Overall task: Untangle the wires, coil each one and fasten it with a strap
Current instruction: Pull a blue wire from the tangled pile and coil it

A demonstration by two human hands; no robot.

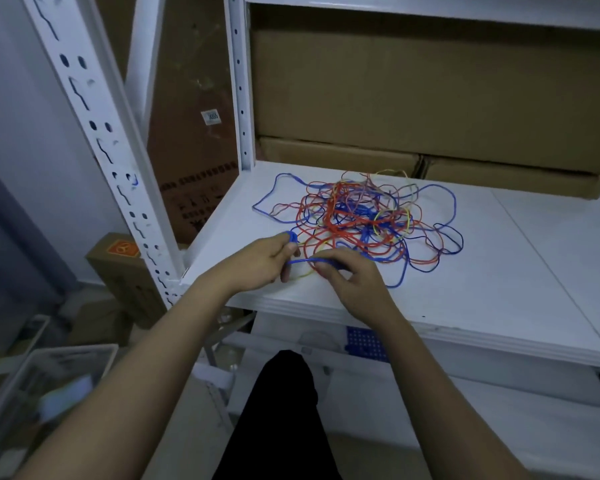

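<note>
**Inspector:** White metal shelf board (499, 271), cardboard boxes (430, 98) stacked at the far side. Loose tangle of red, blue and yellow wires (357, 216) lies centre-left, uncoiled.

**Clerk:** Hands?

**Inspector:** Near edge. Left hand (260, 261) pinches a small blue wire coil (292, 237); right hand (350, 271) grips the same blue strand (305, 260) stretched between them.

**Clerk:** Step?

**Inspector:** Coiling the first wire, I judge. Next: draw more blue free without tightening knots. No strap visible.
</note>
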